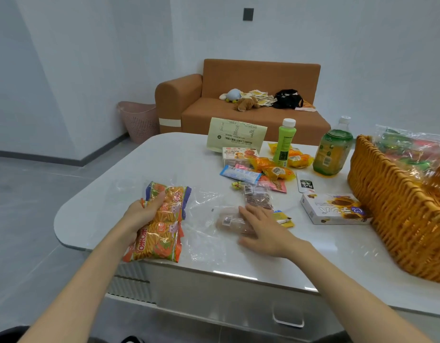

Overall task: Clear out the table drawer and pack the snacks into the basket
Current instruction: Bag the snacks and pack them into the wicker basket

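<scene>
Gripping orange snack pack (162, 233), left hand (142, 214) curls fingers round it at near edge of white surface (164, 157). Beside it, right hand (263, 229) lies flat, fingers straight, on clear-wrapped packet (226, 221). Wicker basket (392, 214) at far right holds clear bag of sweets (412, 147). Chocolate box (332, 211) just beside basket. Green bottle (284, 144) stands upright farther back. Drawer handle (288, 318) below surface edge.

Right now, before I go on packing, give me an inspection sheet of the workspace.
Surface: white table, glossy, crowded on its right half.
Job's things: basket at right edge, snack bag inside; drawer below, cannot tell if shut; chip bags at front-left.
Clutter: box, green bottle, round bottle, small packets, paper pouch.
Hands: left hand grips chip bags; right hand lies flat on clear packet.
Cables: nothing seen.
Surroundings: sofa with toys; bin by wall.
</scene>
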Action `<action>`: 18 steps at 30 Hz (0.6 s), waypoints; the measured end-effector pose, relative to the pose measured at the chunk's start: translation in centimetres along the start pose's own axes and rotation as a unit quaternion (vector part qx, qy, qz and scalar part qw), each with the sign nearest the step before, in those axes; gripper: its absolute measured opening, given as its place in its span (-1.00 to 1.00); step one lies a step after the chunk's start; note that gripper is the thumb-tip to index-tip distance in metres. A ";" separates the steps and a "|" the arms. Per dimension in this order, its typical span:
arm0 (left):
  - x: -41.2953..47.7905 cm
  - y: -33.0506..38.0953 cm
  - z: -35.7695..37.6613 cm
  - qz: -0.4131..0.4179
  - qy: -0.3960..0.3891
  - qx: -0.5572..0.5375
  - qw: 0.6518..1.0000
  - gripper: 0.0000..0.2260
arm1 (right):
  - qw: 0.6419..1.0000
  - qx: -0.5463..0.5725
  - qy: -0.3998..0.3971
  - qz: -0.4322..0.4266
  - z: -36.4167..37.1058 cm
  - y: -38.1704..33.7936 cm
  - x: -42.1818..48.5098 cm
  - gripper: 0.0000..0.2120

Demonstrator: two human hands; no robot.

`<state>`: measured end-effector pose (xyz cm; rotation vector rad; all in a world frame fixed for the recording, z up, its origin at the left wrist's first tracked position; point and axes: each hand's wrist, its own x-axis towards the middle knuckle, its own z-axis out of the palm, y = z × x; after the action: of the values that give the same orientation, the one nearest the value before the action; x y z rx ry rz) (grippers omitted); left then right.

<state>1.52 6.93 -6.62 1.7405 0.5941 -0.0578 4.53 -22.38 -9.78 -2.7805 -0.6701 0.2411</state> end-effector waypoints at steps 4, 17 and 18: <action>1.2 -0.8 0.6 0.043 0.046 0.035 0.997 -0.44 | 0.996 -0.038 0.084 0.008 0.2 -0.5 0.4 -0.40; -2.3 1.3 8.3 0.252 0.012 0.365 0.896 -0.41 | 0.947 -0.017 0.293 0.131 -4.1 2.6 -1.4 -0.57; -2.5 1.3 9.0 0.257 -0.009 0.365 0.895 -0.40 | 0.939 -0.030 0.304 0.158 -4.3 3.6 -1.5 -0.59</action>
<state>2.34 -2.48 -6.91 2.5800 0.0591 0.0874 5.69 -27.09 -6.57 -2.7706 -0.0779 -0.5711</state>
